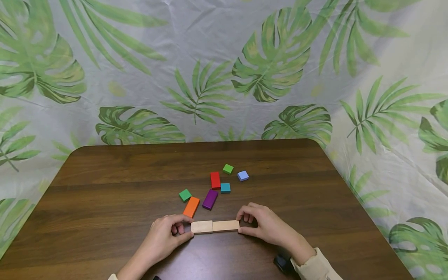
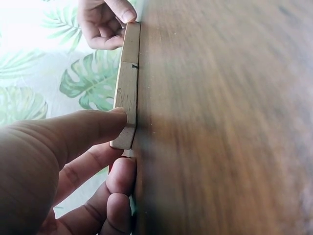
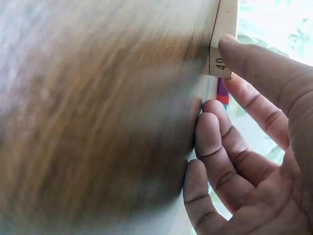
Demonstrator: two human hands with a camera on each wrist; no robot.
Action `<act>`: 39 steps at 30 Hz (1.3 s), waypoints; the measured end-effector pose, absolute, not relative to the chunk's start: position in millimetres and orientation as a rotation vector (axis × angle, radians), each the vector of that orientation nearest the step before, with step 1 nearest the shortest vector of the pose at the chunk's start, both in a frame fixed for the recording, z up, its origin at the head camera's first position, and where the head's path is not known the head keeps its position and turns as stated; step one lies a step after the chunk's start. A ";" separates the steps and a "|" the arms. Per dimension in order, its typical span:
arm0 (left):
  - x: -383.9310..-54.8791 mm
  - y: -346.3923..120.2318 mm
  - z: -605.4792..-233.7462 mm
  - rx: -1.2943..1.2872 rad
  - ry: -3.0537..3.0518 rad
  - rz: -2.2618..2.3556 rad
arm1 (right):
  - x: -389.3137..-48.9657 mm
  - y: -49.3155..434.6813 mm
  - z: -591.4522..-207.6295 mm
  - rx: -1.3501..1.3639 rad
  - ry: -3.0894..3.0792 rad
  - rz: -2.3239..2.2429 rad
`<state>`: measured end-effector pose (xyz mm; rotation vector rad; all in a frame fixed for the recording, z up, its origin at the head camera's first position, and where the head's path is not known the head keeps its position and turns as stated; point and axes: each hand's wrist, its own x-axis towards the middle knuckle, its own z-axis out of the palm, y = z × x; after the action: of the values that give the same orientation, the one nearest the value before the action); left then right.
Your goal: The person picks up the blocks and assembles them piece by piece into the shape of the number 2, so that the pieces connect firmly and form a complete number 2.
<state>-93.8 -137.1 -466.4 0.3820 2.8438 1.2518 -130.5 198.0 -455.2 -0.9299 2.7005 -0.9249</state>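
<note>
Two plain wooden blocks lie end to end in a row on the table. My left hand (image 1: 165, 235) pinches the outer end of the left wooden block (image 1: 202, 227) between thumb and index finger. At the other end, my right hand (image 1: 263, 224) grips the right wooden block (image 1: 226, 225) the same way. In the left wrist view the thumb is on the near side of the left block (image 2: 128, 90), and a small dark mark shows by the joint. Dark printed characters mark the end face of the right block (image 3: 221, 64) in the right wrist view.
Beyond the row lie an orange block (image 1: 191, 207), a purple block (image 1: 210, 199), a red block (image 1: 215, 180), and small green (image 1: 185, 195), teal (image 1: 225, 188), light green (image 1: 228, 168) and light blue (image 1: 243, 175) blocks. A leaf-print cloth (image 1: 210, 77) hangs behind the brown table (image 1: 122, 175).
</note>
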 end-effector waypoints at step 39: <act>-94.9 -141.1 -468.0 0.326 2.723 1.372 | -175.7 204.5 -439.8 -0.820 2.464 -1.017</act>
<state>-94.9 -141.1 -468.0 0.3258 2.7227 1.3724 -175.7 204.5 -439.8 -0.8200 2.4642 -1.0173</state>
